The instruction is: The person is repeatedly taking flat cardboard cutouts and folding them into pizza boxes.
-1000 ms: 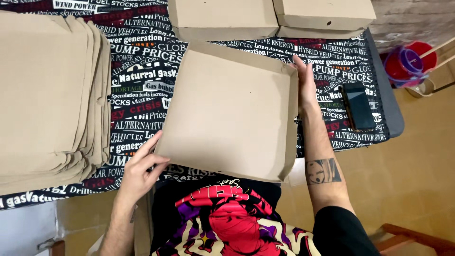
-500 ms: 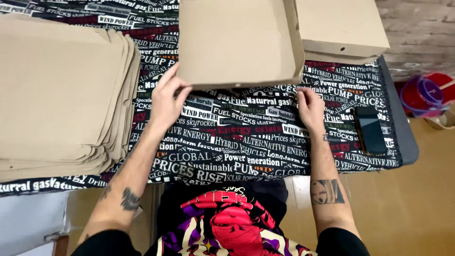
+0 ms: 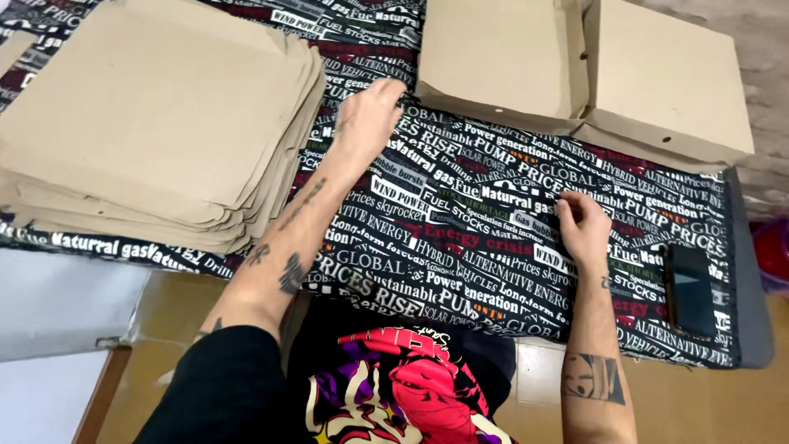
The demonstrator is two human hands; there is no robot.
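Note:
My left hand (image 3: 366, 121) lies flat on the printed black tablecloth (image 3: 460, 222), fingertips just short of the near left corner of a folded brown cardboard box (image 3: 501, 62); it holds nothing. My right hand (image 3: 583, 226) rests on the cloth farther right and nearer to me, fingers loosely curled with nothing in them. A second folded box (image 3: 666, 82) sits to the right of the first, at the table's far side. A thick stack of flat cardboard blanks (image 3: 156, 131) lies left of my left forearm.
A dark phone (image 3: 689, 289) lies near the table's right edge. Pale floor shows below the table and a red object (image 3: 772, 251) sits at the far right. A white surface (image 3: 57, 304) is at lower left.
The box I held a second ago now lies at the far side of the table. Both hands have let go of it; the right has drawn back toward me and the left has shifted left.

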